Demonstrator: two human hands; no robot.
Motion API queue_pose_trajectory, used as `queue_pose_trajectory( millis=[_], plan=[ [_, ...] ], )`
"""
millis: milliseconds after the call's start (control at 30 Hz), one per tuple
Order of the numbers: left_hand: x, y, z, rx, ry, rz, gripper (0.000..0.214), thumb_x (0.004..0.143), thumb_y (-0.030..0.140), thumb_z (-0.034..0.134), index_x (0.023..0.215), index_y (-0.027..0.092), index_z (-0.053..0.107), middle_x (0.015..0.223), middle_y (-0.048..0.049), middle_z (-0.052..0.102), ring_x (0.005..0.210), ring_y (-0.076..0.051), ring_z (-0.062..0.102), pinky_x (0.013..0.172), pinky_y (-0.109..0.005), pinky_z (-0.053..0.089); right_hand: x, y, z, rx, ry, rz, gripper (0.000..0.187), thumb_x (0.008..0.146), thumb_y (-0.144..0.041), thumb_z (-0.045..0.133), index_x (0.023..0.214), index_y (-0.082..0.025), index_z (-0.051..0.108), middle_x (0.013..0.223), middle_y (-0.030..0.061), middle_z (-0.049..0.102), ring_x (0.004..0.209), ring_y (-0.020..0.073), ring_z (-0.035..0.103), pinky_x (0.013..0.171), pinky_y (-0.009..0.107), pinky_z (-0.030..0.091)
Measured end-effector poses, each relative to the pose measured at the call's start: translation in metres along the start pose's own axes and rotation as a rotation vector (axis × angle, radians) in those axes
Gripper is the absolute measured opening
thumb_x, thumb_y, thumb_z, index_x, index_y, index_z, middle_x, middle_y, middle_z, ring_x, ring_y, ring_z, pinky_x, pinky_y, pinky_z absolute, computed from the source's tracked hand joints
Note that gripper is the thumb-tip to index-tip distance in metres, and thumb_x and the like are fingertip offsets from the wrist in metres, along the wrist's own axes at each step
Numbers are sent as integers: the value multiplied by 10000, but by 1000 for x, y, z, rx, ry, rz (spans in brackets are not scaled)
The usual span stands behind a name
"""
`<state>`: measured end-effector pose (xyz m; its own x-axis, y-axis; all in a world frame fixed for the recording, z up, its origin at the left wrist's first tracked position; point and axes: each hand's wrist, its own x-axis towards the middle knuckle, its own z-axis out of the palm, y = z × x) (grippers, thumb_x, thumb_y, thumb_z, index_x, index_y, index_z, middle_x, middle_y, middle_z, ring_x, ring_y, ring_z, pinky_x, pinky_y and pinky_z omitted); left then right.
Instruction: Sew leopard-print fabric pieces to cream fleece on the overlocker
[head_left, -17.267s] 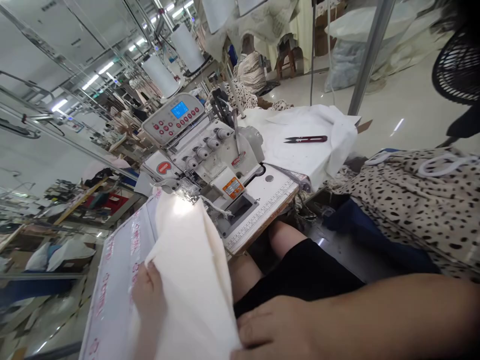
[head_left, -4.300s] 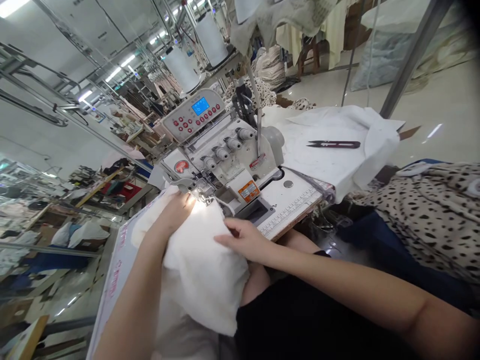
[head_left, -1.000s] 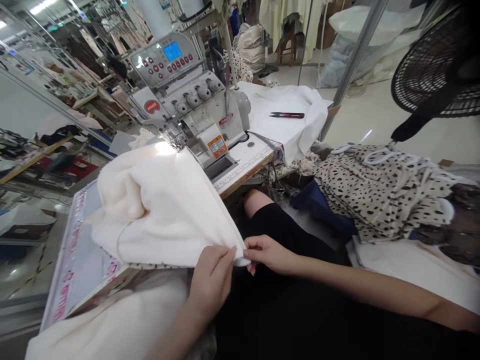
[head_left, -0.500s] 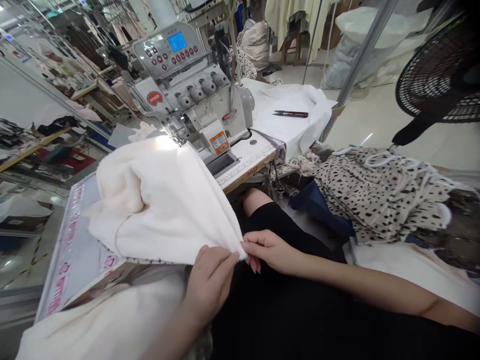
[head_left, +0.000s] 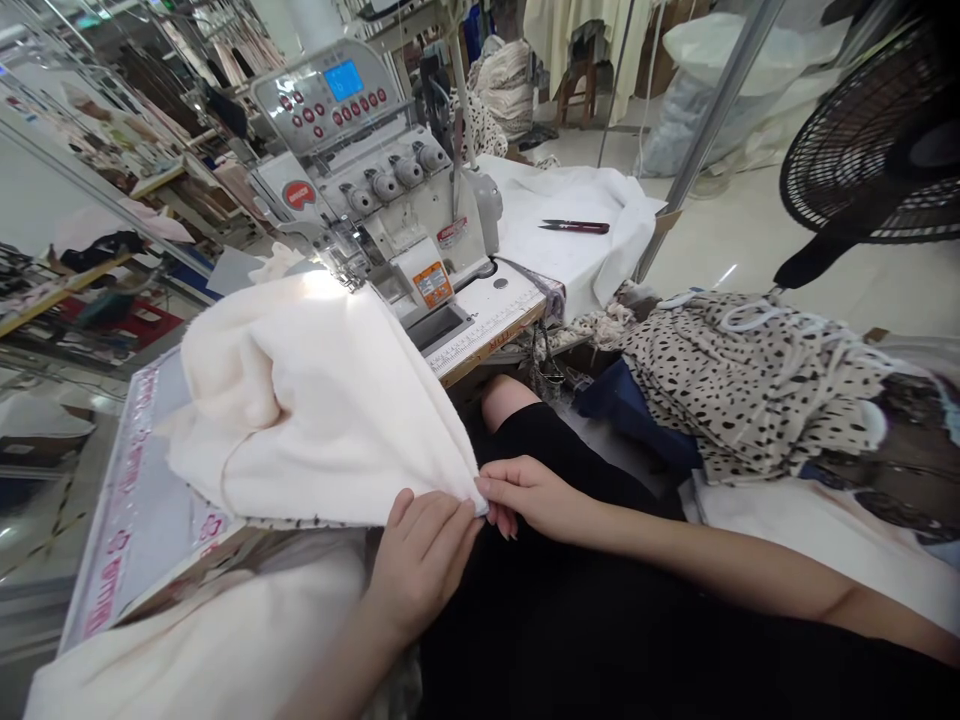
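A piece of cream fleece fabric (head_left: pixel 337 390) stretches from the needle area of an overlock sewing machine (head_left: pixel 375 180) down to my lap. My left hand (head_left: pixel 424 560) grips its near corner, fingers folded over the edge. Close beside it, my right hand (head_left: pixel 529 495) pinches the same corner between thumb and fingers. The fabric's right edge runs fairly straight from my hands up to the lit presser foot. Along the lower edge a bit of spotted fabric shows underneath. The fingertips of my left hand are partly hidden by the cloth.
Thread snips (head_left: pixel 574 227) lie on white cloth (head_left: pixel 517 190) right of the machine. Spotted garments (head_left: pixel 750 380) are heaped at my right, below a black fan (head_left: pixel 862 140). More cream fabric (head_left: pixel 210 640) hangs at lower left, by the table edge (head_left: pixel 112 520). A metal post (head_left: pixel 705 130) stands behind.
The whole view has shifted slightly, so things sit a little further left. Both hands keep their hold on the fabric corner; the left fingers lie slightly flatter over the edge.
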<state>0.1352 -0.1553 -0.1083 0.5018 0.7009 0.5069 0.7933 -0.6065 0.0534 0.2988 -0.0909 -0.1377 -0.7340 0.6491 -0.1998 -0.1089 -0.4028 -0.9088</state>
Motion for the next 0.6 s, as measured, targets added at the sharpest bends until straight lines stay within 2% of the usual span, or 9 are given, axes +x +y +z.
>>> queue_pose_trajectory(
  millis=[167,233,267,333,367,433,500,600],
  plan=[
    [-1,0,1,-7,5,-15,275,710,15,585,959,130,557,819,-45,623,795,-149,552,852,-370,361,-2,1,-1,4,-46,-5,404,825,-474,408,631,-128,482,535,-10,504,417,69,485,394,174,381],
    [-1,-1,-1,-33,6,-29,273,711,7,575,955,129,554,818,-49,616,786,-145,548,854,-379,366,-6,0,-3,-117,-29,-84,353,862,-396,368,662,-131,487,574,-1,505,441,71,484,405,178,392],
    [-1,-1,-2,-48,9,-37,276,711,4,571,956,129,552,818,-50,612,783,-143,546,856,-383,368,-9,-1,-4,-235,15,-182,297,866,-346,375,710,-130,504,627,12,520,478,75,492,427,184,409],
    [0,0,-5,-76,18,-48,282,715,0,561,964,132,549,821,-52,608,784,-140,545,860,-388,373,-12,-4,-8,-556,124,-482,152,843,-233,424,875,-135,534,840,69,554,630,97,533,534,213,465],
    [1,0,-6,-86,26,-48,278,717,1,558,961,133,548,826,-53,607,789,-140,545,864,-392,374,-12,-5,-10,-725,150,-649,169,824,-184,445,965,-146,531,975,101,541,732,114,544,611,236,483],
    [1,1,-9,-95,43,-36,262,719,2,555,944,136,551,827,-51,608,793,-140,547,867,-395,379,-9,-9,-13,-993,95,-922,251,812,-136,453,1054,-164,516,1144,128,499,880,143,532,728,274,480],
    [-2,3,-12,-77,61,-27,252,720,5,555,935,136,557,833,-54,611,799,-142,553,864,-395,391,-4,-14,-15,-1135,-21,-1053,222,827,-117,425,1017,-158,533,1106,107,554,877,149,533,739,273,474],
    [-8,7,-11,-54,123,52,267,720,15,550,965,120,561,801,-56,614,799,-150,568,829,-365,440,3,-26,-14,-1143,-109,-1079,198,822,-76,384,921,-137,544,934,71,627,810,140,551,697,244,474]
  ],
)
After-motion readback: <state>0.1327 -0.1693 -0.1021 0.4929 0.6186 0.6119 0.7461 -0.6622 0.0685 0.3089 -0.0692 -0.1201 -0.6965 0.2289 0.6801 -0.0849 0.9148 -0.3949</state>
